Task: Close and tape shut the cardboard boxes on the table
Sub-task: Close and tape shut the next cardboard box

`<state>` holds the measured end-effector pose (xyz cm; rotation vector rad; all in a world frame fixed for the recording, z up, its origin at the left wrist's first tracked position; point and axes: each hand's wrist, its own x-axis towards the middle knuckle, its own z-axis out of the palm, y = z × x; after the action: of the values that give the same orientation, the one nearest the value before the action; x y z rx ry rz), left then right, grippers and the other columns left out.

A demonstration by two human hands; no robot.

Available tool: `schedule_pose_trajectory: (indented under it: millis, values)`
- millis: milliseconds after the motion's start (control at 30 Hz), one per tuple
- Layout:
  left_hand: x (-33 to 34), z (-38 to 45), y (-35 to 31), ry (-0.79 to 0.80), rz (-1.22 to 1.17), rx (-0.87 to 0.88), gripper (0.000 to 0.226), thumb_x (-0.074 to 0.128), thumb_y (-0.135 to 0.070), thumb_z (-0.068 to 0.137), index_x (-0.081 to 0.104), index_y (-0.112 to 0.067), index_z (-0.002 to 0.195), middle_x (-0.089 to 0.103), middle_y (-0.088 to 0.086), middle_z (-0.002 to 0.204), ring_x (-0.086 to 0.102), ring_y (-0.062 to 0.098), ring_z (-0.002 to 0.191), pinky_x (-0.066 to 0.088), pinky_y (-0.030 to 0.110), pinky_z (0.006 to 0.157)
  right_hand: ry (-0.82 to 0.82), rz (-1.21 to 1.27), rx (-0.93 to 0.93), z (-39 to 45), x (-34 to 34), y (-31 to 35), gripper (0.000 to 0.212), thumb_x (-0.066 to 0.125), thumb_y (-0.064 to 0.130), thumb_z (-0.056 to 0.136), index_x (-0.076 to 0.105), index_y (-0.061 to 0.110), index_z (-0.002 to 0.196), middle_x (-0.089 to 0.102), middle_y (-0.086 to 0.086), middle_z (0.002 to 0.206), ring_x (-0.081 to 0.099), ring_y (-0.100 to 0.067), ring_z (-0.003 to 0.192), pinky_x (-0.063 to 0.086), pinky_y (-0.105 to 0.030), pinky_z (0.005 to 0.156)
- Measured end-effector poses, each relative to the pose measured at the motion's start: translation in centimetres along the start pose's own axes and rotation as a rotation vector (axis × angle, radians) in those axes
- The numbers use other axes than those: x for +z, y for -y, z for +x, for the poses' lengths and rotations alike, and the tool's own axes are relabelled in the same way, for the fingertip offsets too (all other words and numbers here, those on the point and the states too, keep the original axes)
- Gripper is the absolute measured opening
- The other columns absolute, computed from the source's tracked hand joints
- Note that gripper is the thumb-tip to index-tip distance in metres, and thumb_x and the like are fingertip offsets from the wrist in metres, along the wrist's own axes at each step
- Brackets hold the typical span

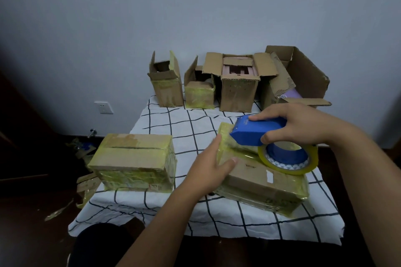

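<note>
— Six brown cardboard boxes on the checked-cloth worktop [165, 128]?
— Yes: four open at the back. The near flat box [260, 182] runs lengthwise far-left to near-right; left hand [208, 167] presses flat, right hand [303, 123] grips the blue tape dispenser [253, 131].

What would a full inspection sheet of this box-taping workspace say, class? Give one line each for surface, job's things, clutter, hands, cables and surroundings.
Surface: table under a white cloth with a black grid.
Job's things: near box being taped; taped box on the left; four open boxes at the back, the tall open box in the middle; blue tape dispenser with its tape roll.
Clutter: cardboard and tape scraps on the floor, left.
Hands: left hand presses flat on the near box; right hand grips the dispenser.
Cables: nothing seen.
Surroundings: plain wall, wall socket.
</note>
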<state>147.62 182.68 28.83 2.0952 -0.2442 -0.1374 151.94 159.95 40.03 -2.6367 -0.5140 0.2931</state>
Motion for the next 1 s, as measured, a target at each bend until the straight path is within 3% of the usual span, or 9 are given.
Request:
schedule_pose_trajectory:
  millis: [100,267,400,533,700,833,1000]
  values:
    - [-0.9,1.7,0.1,0.037,0.097,-0.005,0.073,0.058,-0.042,0.095,0.015,-0.041,0.154,0.05,-0.01,0.14,0.05,0.012,0.127,0.044,0.026,0.095,-0.018,-0.047,0.02,0.4,-0.4,0.4,0.055,0.074,0.05,0.08,0.051,0.057,0.13,0.05,0.018,0.125,0.051,-0.007,0.105,0.043,-0.025,0.082]
    - [-1.6,4.3,0.0,0.075,0.292,0.067,0.071,0.053,-0.032,0.098,0.014,-0.032,0.157,0.019,-0.011,0.161,0.022,0.011,0.147,0.03,0.036,0.115,-0.067,-0.054,0.056,1.0,-0.5,0.8,0.057,0.073,0.051,0.08,0.052,0.055,0.133,0.05,0.015,0.126,0.053,-0.013,0.108,0.048,-0.027,0.082]
    - [-0.8,4.4,0.0,0.026,0.508,0.247,0.065,0.045,-0.022,0.093,0.021,-0.028,0.153,0.039,-0.004,0.147,0.042,0.015,0.128,0.047,0.036,0.093,-0.073,-0.036,0.06,0.9,-0.2,0.8,0.057,0.073,0.05,0.08,0.053,0.053,0.133,0.05,0.013,0.124,0.054,-0.015,0.105,0.05,-0.031,0.086]
    - [-0.6,4.4,0.6,-0.027,0.582,0.275,0.064,0.043,-0.025,0.093,0.019,-0.03,0.153,0.037,-0.006,0.151,0.042,0.014,0.129,0.049,0.035,0.089,-0.05,-0.03,0.051,1.1,-0.3,0.5,0.057,0.073,0.048,0.081,0.054,0.05,0.135,0.052,0.011,0.123,0.055,-0.015,0.103,0.048,-0.028,0.082]
    - [-0.5,4.6,0.4,-0.013,0.656,0.25,0.059,0.04,-0.026,0.095,0.025,-0.021,0.152,0.039,0.002,0.151,0.044,0.022,0.129,0.042,0.039,0.101,-0.017,-0.054,0.05,1.4,-0.7,0.5,0.055,0.072,0.047,0.083,0.055,0.046,0.136,0.052,0.01,0.12,0.054,-0.014,0.098,0.045,-0.02,0.071]
    - [-0.6,4.6,0.3,0.026,0.711,0.203,0.061,0.036,-0.027,0.099,0.017,-0.02,0.156,0.022,-0.001,0.162,0.024,0.016,0.147,0.019,0.042,0.12,0.021,-0.068,0.045,1.2,-1.3,0.4,0.053,0.072,0.048,0.083,0.057,0.047,0.134,0.055,0.018,0.106,0.053,-0.006,0.087,0.043,-0.02,0.066]
    - [-0.7,4.5,0.1,0.05,0.748,0.164,0.059,0.029,-0.032,0.103,0.012,-0.02,0.158,0.012,-0.005,0.165,0.011,0.009,0.15,0.009,0.037,0.122,0.049,-0.07,0.049,0.2,-1.8,-0.5,0.052,0.073,0.048,0.081,0.059,0.047,0.131,0.057,0.02,0.105,0.054,-0.006,0.085,0.045,-0.023,0.07]
